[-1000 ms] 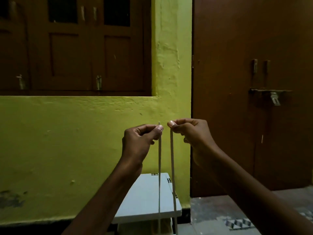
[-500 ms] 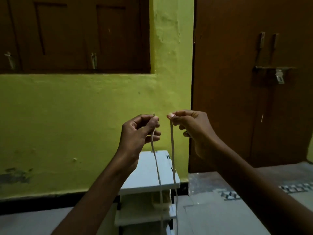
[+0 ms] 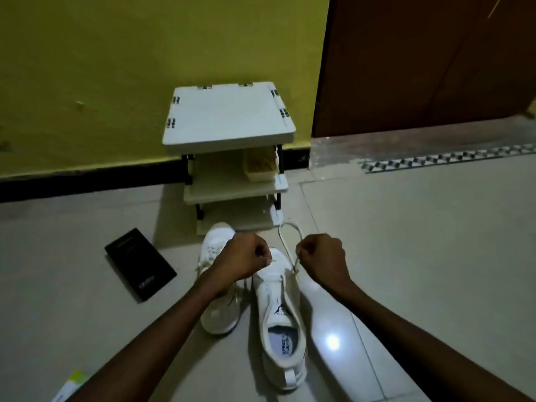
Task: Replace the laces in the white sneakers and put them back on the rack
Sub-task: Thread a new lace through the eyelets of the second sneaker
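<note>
The white lace (image 3: 289, 224) is threaded at the front eyelets of the nearer sneaker (image 3: 271, 300). One strand rises from the eyelet row into the right hand (image 3: 322, 256), with a loop arching forward above the toe toward the rack (image 3: 226, 114). The right hand's fingers are curled tight, pinching this strand between thumb and forefinger. The left hand (image 3: 243, 261) hangs over the sneaker's toe, fingers likewise curled; a thin white end shows at the thumb, consistent with the lace's other end held in a pinch.

The nearer sneaker lies on the floor (image 3: 406, 227), toe toward the rack, tongue exposed and the upper eyelets unlaced. The second sneaker (image 3: 217, 313) lies just beside it on the left, also toe-forward, partly covered by the left forearm; whether it is laced cannot be told.

The rack is white, with three shelves and dark posts. It stands against the yellow wall (image 3: 116, 68), just beyond the sneakers' toes. A pale block (image 3: 261, 166) sits on its middle shelf at the right end — its nature is not legible.

A flat black box (image 3: 140, 264) lies on the floor left of the sneakers, apart from them. A brown door (image 3: 420, 68) stands to the right of the wall.
</note>
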A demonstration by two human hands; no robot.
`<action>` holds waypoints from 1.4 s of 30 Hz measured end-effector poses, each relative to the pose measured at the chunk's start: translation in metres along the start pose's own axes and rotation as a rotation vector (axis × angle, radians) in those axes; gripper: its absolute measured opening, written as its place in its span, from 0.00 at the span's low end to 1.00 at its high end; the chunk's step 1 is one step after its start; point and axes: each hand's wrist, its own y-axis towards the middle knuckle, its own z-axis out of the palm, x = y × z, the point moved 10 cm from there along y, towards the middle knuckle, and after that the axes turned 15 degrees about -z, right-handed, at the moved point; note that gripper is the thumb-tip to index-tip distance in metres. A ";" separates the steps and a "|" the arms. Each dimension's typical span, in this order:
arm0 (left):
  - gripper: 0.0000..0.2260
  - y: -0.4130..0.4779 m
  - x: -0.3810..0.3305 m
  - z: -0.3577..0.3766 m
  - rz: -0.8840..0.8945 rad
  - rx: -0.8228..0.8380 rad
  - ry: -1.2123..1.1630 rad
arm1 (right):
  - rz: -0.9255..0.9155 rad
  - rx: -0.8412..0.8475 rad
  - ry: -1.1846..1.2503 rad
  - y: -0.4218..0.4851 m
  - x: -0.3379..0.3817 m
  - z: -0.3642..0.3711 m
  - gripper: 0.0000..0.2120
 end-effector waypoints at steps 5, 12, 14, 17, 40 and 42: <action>0.04 0.002 0.021 0.047 -0.046 0.105 0.034 | 0.121 0.257 0.054 -0.037 -0.025 0.054 0.20; 0.06 0.008 0.030 0.070 -0.107 0.099 0.003 | 0.111 0.311 -0.017 -0.044 -0.021 0.071 0.15; 0.05 0.008 0.030 0.073 -0.114 0.083 0.002 | 0.136 0.297 0.048 -0.044 -0.030 0.073 0.11; 0.06 0.009 0.030 0.078 -0.125 0.066 -0.054 | 0.211 0.274 0.248 -0.047 -0.044 0.074 0.14; 0.04 0.008 0.045 0.082 -0.237 -0.053 -0.376 | 0.172 0.407 0.296 -0.034 -0.039 0.087 0.11; 0.06 0.010 0.047 0.083 -0.257 -0.048 -0.381 | 0.249 0.382 0.465 -0.035 -0.045 0.086 0.11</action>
